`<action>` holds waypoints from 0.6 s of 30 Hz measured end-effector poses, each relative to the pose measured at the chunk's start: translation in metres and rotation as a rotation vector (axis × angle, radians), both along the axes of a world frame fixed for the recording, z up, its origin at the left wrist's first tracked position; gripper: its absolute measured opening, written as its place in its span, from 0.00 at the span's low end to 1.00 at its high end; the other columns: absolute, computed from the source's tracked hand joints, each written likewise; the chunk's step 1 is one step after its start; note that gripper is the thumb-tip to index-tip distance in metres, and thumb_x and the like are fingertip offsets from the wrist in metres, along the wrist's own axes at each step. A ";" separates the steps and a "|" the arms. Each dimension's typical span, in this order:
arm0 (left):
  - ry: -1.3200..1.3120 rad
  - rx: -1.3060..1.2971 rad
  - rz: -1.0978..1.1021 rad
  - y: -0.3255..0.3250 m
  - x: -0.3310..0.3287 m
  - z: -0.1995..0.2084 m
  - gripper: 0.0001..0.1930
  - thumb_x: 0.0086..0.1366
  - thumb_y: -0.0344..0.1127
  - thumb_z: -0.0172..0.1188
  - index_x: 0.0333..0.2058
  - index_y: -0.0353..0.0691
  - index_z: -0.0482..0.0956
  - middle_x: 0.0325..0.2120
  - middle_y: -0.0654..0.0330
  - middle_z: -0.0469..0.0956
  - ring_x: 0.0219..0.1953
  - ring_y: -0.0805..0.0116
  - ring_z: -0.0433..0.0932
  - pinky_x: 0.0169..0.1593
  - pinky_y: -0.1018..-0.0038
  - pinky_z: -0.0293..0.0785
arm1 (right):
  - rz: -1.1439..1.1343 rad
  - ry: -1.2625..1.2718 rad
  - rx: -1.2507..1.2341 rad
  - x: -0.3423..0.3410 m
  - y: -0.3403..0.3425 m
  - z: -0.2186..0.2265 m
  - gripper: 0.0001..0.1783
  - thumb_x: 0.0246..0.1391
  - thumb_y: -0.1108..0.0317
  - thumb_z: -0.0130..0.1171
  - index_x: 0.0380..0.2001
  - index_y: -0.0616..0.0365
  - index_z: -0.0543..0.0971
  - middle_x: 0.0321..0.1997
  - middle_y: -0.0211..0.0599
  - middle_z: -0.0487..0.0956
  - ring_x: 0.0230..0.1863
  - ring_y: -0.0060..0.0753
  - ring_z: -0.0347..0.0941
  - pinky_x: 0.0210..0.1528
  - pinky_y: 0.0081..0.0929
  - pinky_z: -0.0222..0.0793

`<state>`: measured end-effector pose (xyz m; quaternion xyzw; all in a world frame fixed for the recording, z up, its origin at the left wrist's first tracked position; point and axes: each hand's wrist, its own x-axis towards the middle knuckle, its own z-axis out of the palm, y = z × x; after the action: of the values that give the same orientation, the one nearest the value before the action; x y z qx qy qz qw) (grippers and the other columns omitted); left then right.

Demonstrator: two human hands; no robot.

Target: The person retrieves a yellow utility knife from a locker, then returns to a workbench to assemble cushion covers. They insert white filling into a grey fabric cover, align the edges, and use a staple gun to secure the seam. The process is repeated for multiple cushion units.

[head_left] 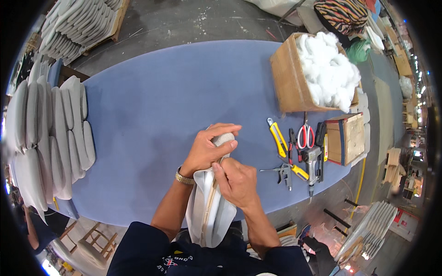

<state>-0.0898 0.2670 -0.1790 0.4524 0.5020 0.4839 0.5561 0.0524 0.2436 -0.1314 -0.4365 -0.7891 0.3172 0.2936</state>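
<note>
Gripping the grey padded piece's tip in left hand, pinching its edge in right hand, best pull evenly.

Cushion btwn L hand & R hand: lt grey & white w/ tan strip. Watch just below L hand: gold. Tabletop under both: plain slate blue. R of R hand: yellow/blk utility knife, red/white-handled scissors, grey air blow gun. Up & R of hands: brown cardboard box, white fibrefill. Well L of L hand: stacked cushions, lt grey. Far up-R: bundle, blk/orange/cream stripes.
</note>
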 end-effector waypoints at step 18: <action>0.017 0.015 0.007 -0.009 -0.017 -0.005 0.26 0.63 0.38 0.66 0.59 0.36 0.78 0.58 0.52 0.76 0.64 0.60 0.71 0.66 0.66 0.64 | -0.802 -0.768 -0.116 0.316 0.032 -0.124 0.37 0.46 0.71 0.70 0.61 0.56 0.67 0.55 0.52 0.76 0.55 0.55 0.74 0.56 0.49 0.72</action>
<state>-0.1071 0.2576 -0.1837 0.4587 0.5048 0.4857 0.5467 0.3688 0.2751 -0.2551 -0.8021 -0.5928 0.0421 0.0582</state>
